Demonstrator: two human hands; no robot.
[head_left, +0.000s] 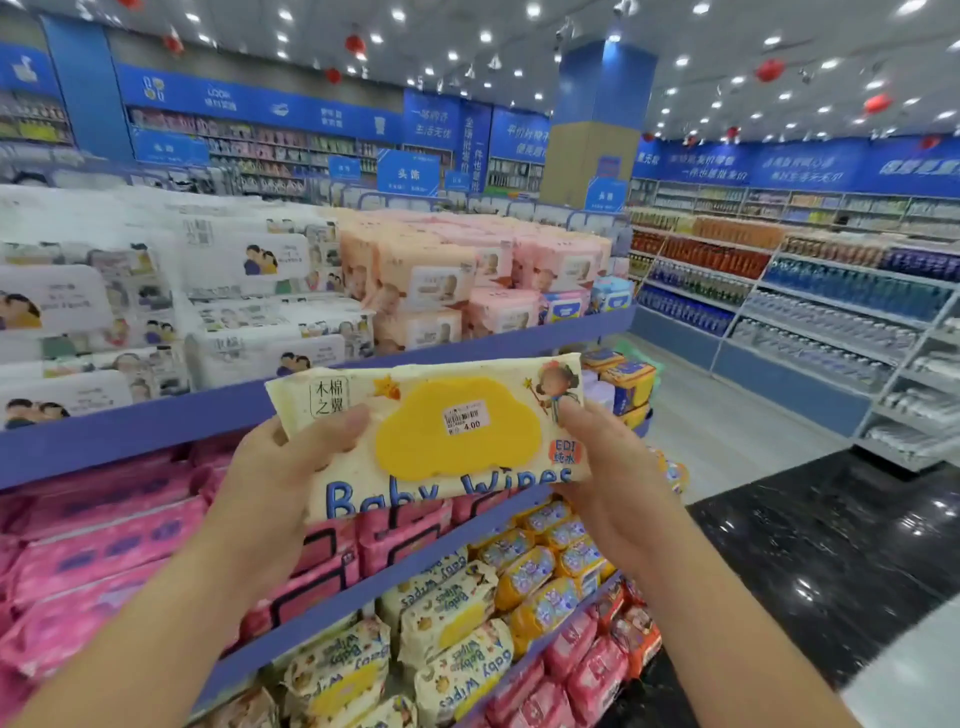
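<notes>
Holds a pack of baby wipes (431, 431) up in the air with both hands, in front of the blue front edge of the upper shelf (130, 431), printed face toward the camera and right end a little higher than the left. Pinches the pack's left end with the left grip (280, 478): thumb laid flat over the front, other fingers curled out of sight behind. Pinches the right end with the right grip (613, 478) in the same way, thumb on the pack's right edge, fingers hidden behind it. Shows a yellow cloud-shaped lid (415, 447) in the middle of the front, with a white price sticker (465, 415) stuck on it toward its upper right.

Behind and above the pack, on the upper shelf: white packs (249, 270) toward the left end, peach and pink packs (447, 280) toward the right end. Below the pack, on the next shelf down: dark pink packs (104, 545). On the lowest shelf in view, near its front edge: more cream baby-wipes packs (447, 623) with yellow lids, lying at different angles, just beside orange-yellow packs (540, 571). Across the aisle, well apart on the right: bottle shelves (831, 312), and a glossy black floor strip (831, 545).
</notes>
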